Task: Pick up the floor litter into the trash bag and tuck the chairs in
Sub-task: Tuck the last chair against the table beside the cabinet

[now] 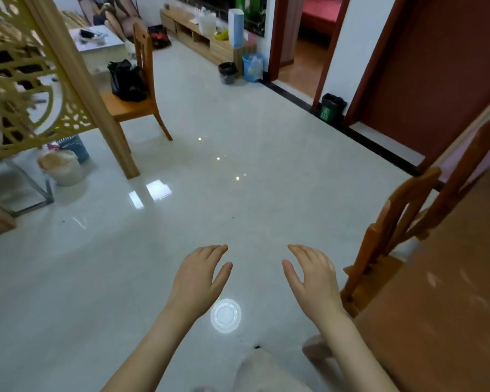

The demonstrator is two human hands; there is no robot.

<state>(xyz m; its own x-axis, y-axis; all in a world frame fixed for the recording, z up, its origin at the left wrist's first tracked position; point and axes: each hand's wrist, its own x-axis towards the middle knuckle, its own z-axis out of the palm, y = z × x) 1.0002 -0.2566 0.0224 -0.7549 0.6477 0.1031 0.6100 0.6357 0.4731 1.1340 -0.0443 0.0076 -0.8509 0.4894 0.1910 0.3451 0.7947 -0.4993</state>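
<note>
Hands hover empty over the pale floor (238, 210), left hand (200, 274) and right hand (311, 274) both spread, palms down. Near right, two wooden chairs (391, 230) stand against a brown surface (436, 321), cut off by the frame edge. Far left, another chair (136, 89) carries a black trash bag (125, 80); its contents are hidden. Far off, three bins (227, 72) line the wall, their contents unclear. No litter can be made out on the floor.
</note>
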